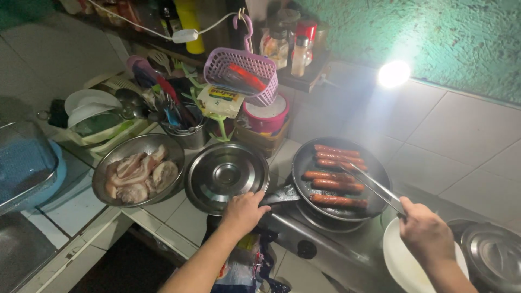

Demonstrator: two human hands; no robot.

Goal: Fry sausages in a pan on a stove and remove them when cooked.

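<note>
Head view, looking down on a tiled kitchen counter and stove.

Counts: one black frying pan [304,168] on the burner; six sausages [332,187] in it, lying roughly parallel, three toward the far side, three nearer. One pair of metal tongs [374,187]. One steel pot lid [225,176] flat on the counter, just left of the pan. One steel bowl [103,184] of raw pale meat pieces farther left. One white plate [393,255] at lower right, below the pan. One lilac plastic basket [241,73] hanging above the counter. One steel cup [187,138] crowded with utensils.

Hands: left hand [244,211] has its fingers wrapped shut around the pan handle [279,195]; the handle end is covered by the palm. Right hand [426,233] has its fingers clamped on the rear of the tongs. Tongs reach up and left over the pan, tips by the middle sausages; whether the tips touch one is too dim to tell. Sausages lie well apart from both hands' fingers, at the tong tips only.

Hidden or unclear: plate is partly covered by the right hand and cut by the lower edge. A second steel lid [496,255] at far right is cut off by the frame. Bright lamp glare [393,73] on the wall washes out the tiles there. Dish rack [108,130] at back left is dark, contents hard to count.
</note>
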